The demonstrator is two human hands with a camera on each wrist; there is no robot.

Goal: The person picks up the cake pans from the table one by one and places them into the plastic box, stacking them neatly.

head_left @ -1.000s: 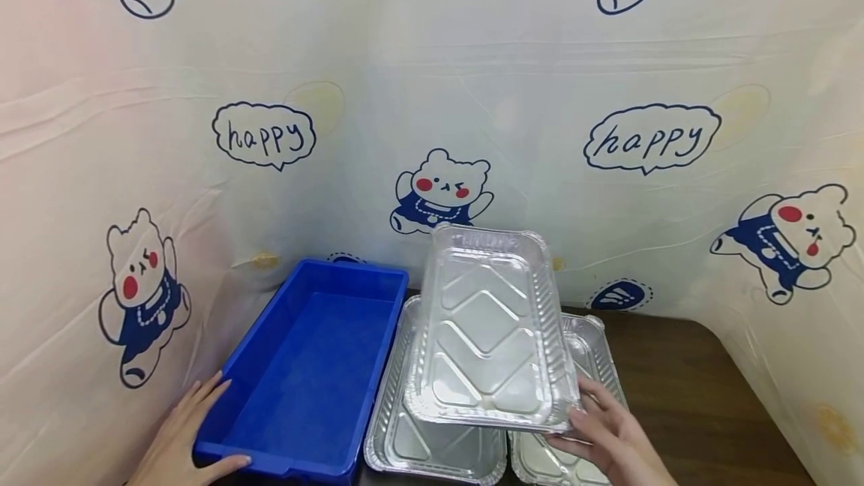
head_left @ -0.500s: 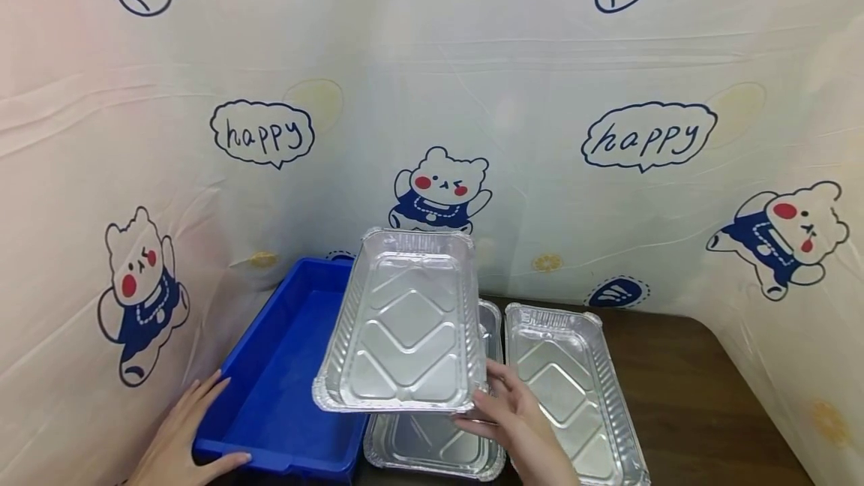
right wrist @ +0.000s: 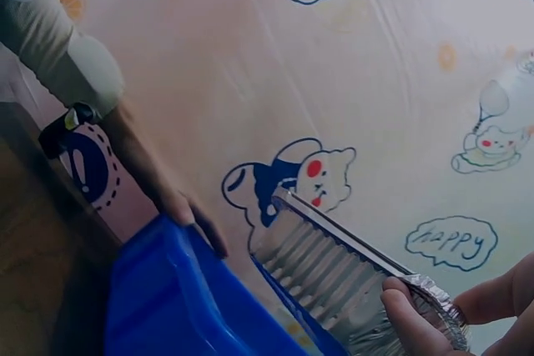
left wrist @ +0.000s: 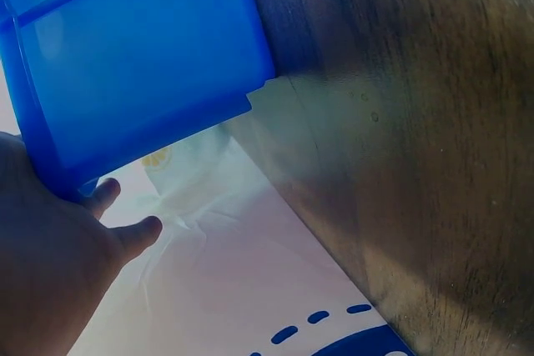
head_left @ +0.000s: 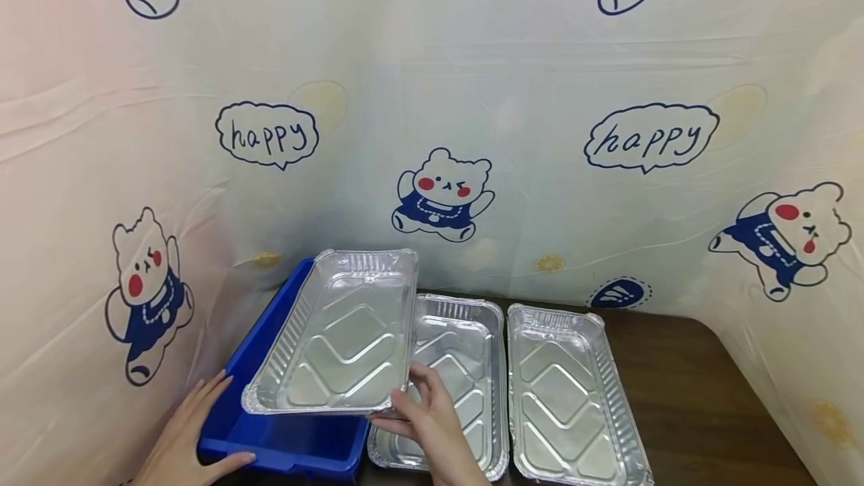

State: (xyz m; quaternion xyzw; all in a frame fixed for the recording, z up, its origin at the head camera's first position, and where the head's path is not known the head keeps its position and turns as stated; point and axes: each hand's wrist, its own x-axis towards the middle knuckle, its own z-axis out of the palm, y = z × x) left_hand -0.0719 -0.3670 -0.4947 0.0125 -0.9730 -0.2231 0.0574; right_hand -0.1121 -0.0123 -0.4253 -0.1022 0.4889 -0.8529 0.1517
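Note:
My right hand (head_left: pixel 428 415) pinches the near right corner of a foil baking tray (head_left: pixel 398 306), thumb above and fingers beneath. The tray is tilted above a blue plastic bin (head_left: pixel 283 460) and covers much of its inside. In the right wrist view, the foil tray (right wrist: pixel 325 281) shows its ribbed side wall, with the thumb (right wrist: pixel 409 323) on its rim. My left hand (head_left: pixel 189 433) rests at the bin's near left corner, fingers spread along the left wall and thumb along the front rim. The left wrist view shows this hand (left wrist: pixel 50 248) against the blue bin (left wrist: pixel 158 64).
Two more foil trays stand side by side on the dark wooden table (head_left: pixel 695 396): a middle tray (head_left: pixel 500 366) right beside the bin and a right-hand tray (head_left: pixel 617 388). A printed curtain (head_left: pixel 540 208) with bears closes off the back and sides.
My right hand has carried the foil tray leftwards, from over the two other trays to above the blue bin. The left hand has stayed at the bin's corner.

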